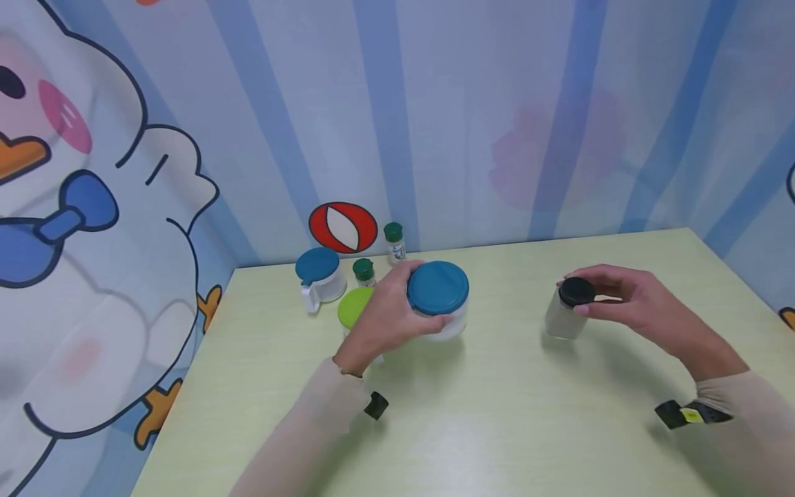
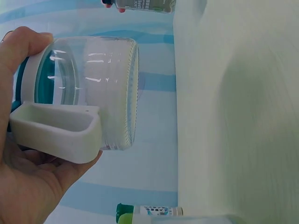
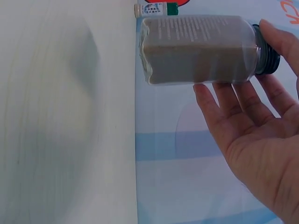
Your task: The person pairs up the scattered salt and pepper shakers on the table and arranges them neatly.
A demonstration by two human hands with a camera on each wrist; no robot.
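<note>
My left hand (image 1: 388, 314) grips a clear seasoning jar (image 2: 100, 88) round its blue lid (image 1: 437, 287). White contents fill its lower part, and a white handle (image 2: 58, 130) sticks out from its side in the left wrist view. Over on the right, my right hand (image 1: 627, 297) holds a pepper bottle (image 3: 201, 51) by its black cap (image 1: 577, 291), thumb on one side and fingers on the other. Grey-brown powder shows through its clear wall. The bottle is upright, slightly tilted, close over the table. Both containers have shadows beneath them on the tabletop.
Behind and beside my left hand stand a blue-lidded jar (image 1: 319, 275), a green-lidded jar (image 1: 355, 304) partly hidden by that hand, and two small green-capped bottles (image 1: 394, 238). The pale table (image 1: 497, 414) meets a cartoon-printed backdrop (image 1: 459, 124) at its back edge.
</note>
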